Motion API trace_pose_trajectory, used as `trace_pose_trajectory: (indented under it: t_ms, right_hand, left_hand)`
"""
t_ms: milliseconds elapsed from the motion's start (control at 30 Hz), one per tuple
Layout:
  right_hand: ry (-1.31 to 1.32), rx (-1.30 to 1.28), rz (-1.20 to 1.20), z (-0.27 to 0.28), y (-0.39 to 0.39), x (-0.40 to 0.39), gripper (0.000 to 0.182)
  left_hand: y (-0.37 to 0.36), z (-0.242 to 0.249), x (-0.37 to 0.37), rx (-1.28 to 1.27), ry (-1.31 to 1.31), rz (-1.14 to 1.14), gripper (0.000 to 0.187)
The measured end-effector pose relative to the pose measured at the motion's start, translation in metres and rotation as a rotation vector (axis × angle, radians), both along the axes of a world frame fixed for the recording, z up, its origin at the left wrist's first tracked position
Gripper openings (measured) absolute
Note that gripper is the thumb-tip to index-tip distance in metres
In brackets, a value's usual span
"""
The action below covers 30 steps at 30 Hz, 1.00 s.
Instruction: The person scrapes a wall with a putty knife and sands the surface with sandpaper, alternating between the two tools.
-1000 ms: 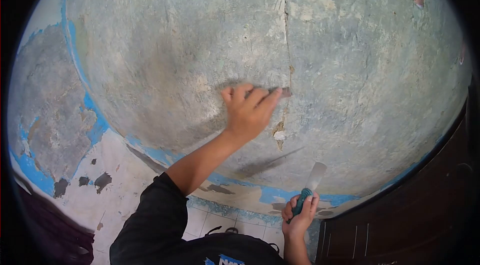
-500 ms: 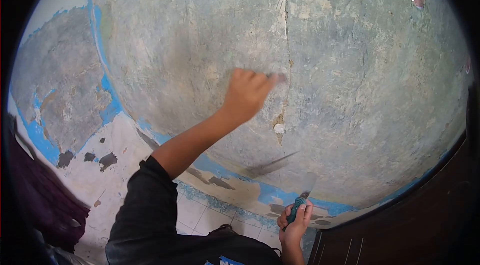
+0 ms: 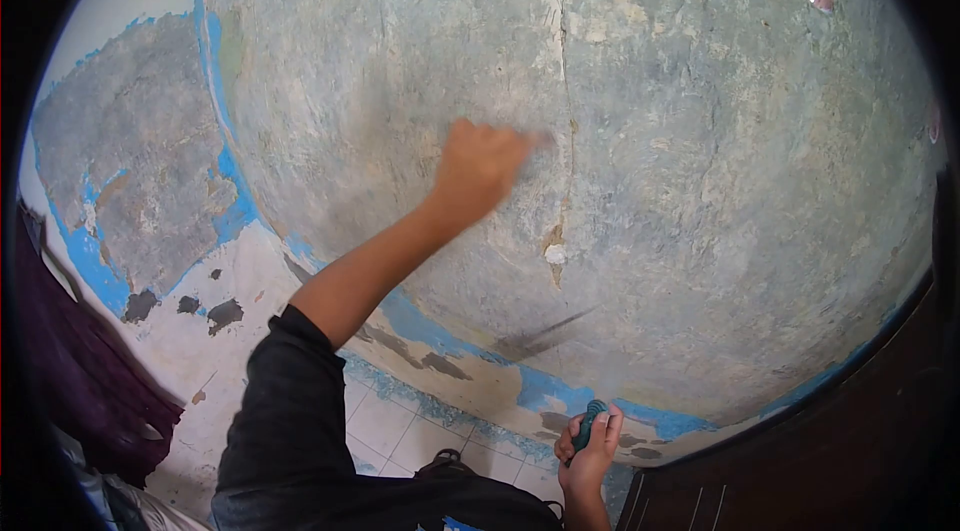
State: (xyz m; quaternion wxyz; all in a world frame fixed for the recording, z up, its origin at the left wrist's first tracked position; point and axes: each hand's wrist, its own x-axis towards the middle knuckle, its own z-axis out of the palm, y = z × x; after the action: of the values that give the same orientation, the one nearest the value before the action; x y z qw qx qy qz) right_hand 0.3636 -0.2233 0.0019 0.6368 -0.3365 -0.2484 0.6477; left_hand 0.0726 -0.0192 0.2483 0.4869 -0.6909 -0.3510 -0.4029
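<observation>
My left hand (image 3: pixel 477 171) is closed in front of the worn grey wall (image 3: pixel 660 171), just left of a long vertical crack (image 3: pixel 567 61). Something small and dark shows blurred at its fingertips; its kind is not clear. At the lower right, my right hand (image 3: pixel 592 451) is wrapped round the ribbed teal handle of a scraper (image 3: pixel 587 426). The scraper's blade is smeared and barely shows against the wall. Below the left hand, the crack widens into a chipped brown patch with a white lump (image 3: pixel 555 253).
Blue paint remnants (image 3: pixel 545 391) run along the wall's base above white floor tiles (image 3: pixel 415 441). A dark wooden piece of furniture (image 3: pixel 770 461) stands at the right. Purple cloth (image 3: pixel 75 361) hangs at the left. A dark shoe (image 3: pixel 445 463) shows below.
My left hand has shifted slightly left and up in the view, staying closed. The scraper's blade, visible before, has faded into blur. The view itself has shifted a little.
</observation>
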Motion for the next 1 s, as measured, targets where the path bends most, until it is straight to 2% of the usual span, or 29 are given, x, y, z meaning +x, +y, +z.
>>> trace_pose_trajectory:
  t_ms: [67,167,267,367,400,500,533,633,767,867,1000]
  right_hand:
    - [-0.004,-0.005,0.025,-0.005,0.0,0.002,0.019]
    - [-0.01,-0.006,0.025,-0.007,0.001,0.005,0.019]
    - [-0.018,-0.012,0.018,-0.011,0.002,0.007,0.018]
    - [-0.04,-0.049,0.018,-0.008,-0.003,0.01,0.017]
    - [-0.047,-0.059,0.019,-0.006,-0.002,0.012,0.016]
    - [-0.088,-0.012,0.007,-0.019,0.001,0.018,0.022]
    - [-0.085,-0.029,-0.001,-0.021,0.003,0.017,0.022]
    - [-0.096,-0.057,0.011,-0.029,0.006,0.011,0.021]
    - [-0.112,-0.053,0.053,-0.037,0.015,-0.005,0.019]
    - [-0.13,-0.048,0.059,-0.033,0.011,-0.015,0.019]
    - [-0.125,-0.057,-0.024,-0.032,0.008,-0.023,0.019]
  left_hand:
    - [0.002,-0.025,0.006,-0.031,0.177,0.018,0.031]
    - [-0.013,0.017,-0.003,-0.071,-0.107,-0.02,0.032]
    - [0.0,-0.009,0.004,-0.049,0.09,-0.032,0.031]
    - [-0.006,-0.005,0.001,-0.081,0.13,-0.046,0.032]
    - [0.003,0.004,-0.008,-0.004,-0.003,-0.019,0.033]
    - [0.008,-0.003,0.001,-0.019,-0.068,0.083,0.032]
    - [0.003,-0.018,0.014,-0.136,0.063,0.047,0.025]
    - [0.0,-0.036,0.029,-0.091,0.068,-0.131,0.023]
    - [-0.001,0.015,0.047,0.084,-0.088,-0.211,0.025]
    - [0.017,0.033,0.051,0.034,-0.003,-0.196,0.026]
    - [0.006,0.0,0.047,-0.044,0.161,-0.165,0.024]
